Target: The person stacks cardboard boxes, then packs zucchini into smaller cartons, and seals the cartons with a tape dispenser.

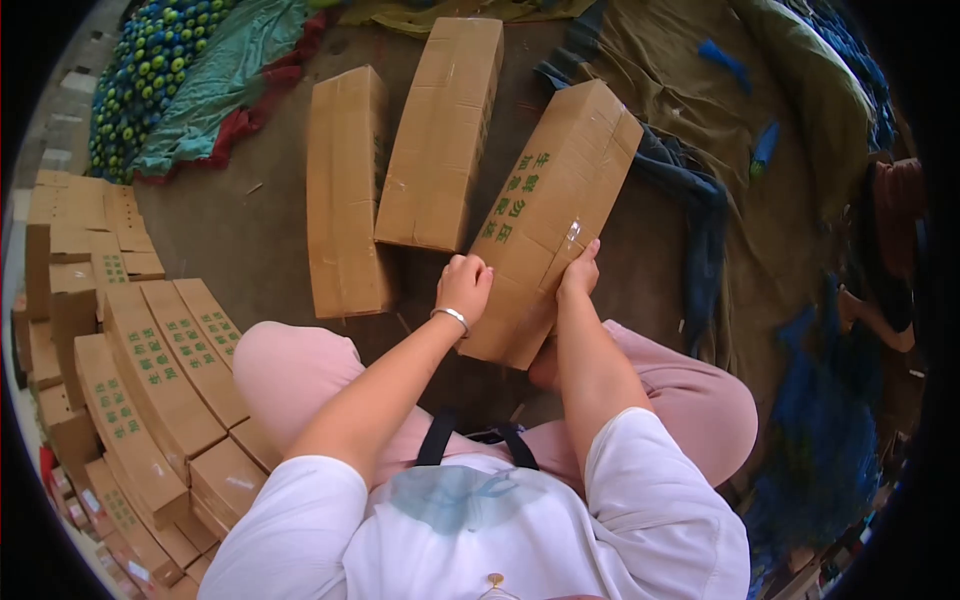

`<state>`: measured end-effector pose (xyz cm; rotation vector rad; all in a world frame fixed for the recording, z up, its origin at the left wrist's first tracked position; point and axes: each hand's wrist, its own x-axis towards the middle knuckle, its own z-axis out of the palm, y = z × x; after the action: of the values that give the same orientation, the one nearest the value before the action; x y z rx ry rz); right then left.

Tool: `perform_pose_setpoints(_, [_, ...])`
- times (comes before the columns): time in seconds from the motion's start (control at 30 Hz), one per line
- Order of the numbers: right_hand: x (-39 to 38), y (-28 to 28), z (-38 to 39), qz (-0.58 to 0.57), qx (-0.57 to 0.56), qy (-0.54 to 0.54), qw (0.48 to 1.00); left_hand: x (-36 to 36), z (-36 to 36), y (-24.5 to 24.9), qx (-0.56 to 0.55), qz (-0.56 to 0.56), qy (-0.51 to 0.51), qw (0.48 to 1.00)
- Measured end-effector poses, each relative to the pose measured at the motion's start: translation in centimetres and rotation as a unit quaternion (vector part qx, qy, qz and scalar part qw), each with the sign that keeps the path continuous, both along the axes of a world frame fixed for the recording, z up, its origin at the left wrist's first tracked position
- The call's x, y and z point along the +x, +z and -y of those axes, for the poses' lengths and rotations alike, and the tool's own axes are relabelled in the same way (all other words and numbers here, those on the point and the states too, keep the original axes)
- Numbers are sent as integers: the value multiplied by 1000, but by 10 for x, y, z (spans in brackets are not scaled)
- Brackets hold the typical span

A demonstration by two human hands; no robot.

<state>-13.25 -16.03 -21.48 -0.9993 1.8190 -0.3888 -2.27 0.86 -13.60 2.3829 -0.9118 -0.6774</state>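
A long brown cardboard box [545, 230] with green printing lies tilted in front of me, a strip of clear tape across it. My left hand [465, 290], with a bracelet at the wrist, is closed against the box's left side near its lower end. On the right side, my right hand [580, 270] grips the box's edge, its fingers partly hidden behind it. Two more long boxes, a middle one [440, 135] and a left one [343, 195], lie side by side on the floor, just beyond my left hand.
Stacked printed boxes [160, 355] fill the left side. Netted green round items [165, 60] and a teal cloth [225, 85] are at the back left. Brown cloth [690, 110] and blue netting [815, 440] lie to the right, beside another person's arm [875, 318].
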Motion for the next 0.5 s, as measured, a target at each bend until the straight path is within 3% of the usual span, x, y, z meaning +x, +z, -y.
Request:
perform_pose_setpoints(0.07, [-1, 6, -1, 21, -10, 9, 1000, -2, 22, -51, 11, -50, 178, 983])
perform_pose_setpoints(0.13, [0, 6, 0, 7, -18, 29, 999, 9, 24, -71, 16, -171, 176, 969])
perform_pose_setpoints(0.2, [1, 11, -4, 29, -2, 12, 1000, 14, 27, -32, 56, -199, 159, 965])
perform_pose_setpoints(0.23, [-2, 1, -3, 102, 3, -22, 995, 18, 35, -17, 85, -232, 135, 960])
perform_pose_setpoints(0.27, [-4, -5, -1, 173, 7, -54, 983, 24, 34, -24, 80, -228, 134, 961])
perform_pose_setpoints(0.33, [-8, -7, 1, 186, 28, -60, 980, 35, 22, -54, 51, -249, 93, 963])
perform_pose_setpoints(0.37, [-7, -13, 3, 175, 19, -52, 983, 32, 23, -55, 4, -275, 96, 957])
perform_pose_setpoints(0.5, [-13, -37, 9, 215, 31, -56, 974, 21, 30, -34, 7, -356, 169, 919])
